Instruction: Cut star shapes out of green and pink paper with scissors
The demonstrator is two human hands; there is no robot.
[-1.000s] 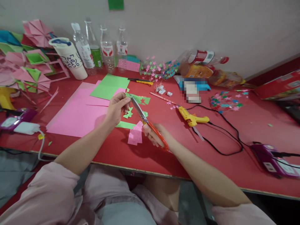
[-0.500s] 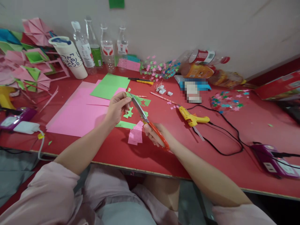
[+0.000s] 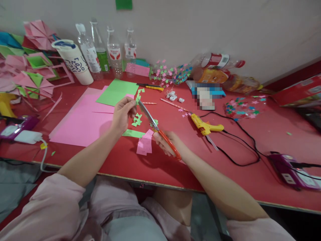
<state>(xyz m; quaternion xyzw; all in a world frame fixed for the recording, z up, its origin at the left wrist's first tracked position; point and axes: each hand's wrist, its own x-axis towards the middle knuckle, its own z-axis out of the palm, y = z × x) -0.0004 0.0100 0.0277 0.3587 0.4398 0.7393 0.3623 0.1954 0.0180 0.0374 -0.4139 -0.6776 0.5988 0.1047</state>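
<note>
My right hand (image 3: 167, 142) is wrapped round the orange handles of a pair of scissors (image 3: 164, 136). The blades point up and left, and their tips meet a small jagged piece of green paper (image 3: 137, 99). That piece is pinched between the thumb and fingers of my left hand (image 3: 123, 113). Jagged green paper scraps (image 3: 137, 119) lie on the table under the blades. Below them are a green paper strip (image 3: 134, 133) and some pink paper pieces (image 3: 145, 143). A green sheet (image 3: 117, 92) overlaps larger pink sheets (image 3: 77, 117) left of my hands.
A yellow glue gun (image 3: 205, 125) with a black cord lies to the right, near a purple power strip (image 3: 288, 170). Bottles (image 3: 114, 53) and a white cup (image 3: 75, 63) stand along the wall. Behind lie a yellow cutter (image 3: 152, 87) and many paper stars (image 3: 165, 73).
The green strip with a star-shaped hole right of the blades is gone from there. Jagged green paper now shows above the scissor tips. My left hand has shifted slightly left.
</note>
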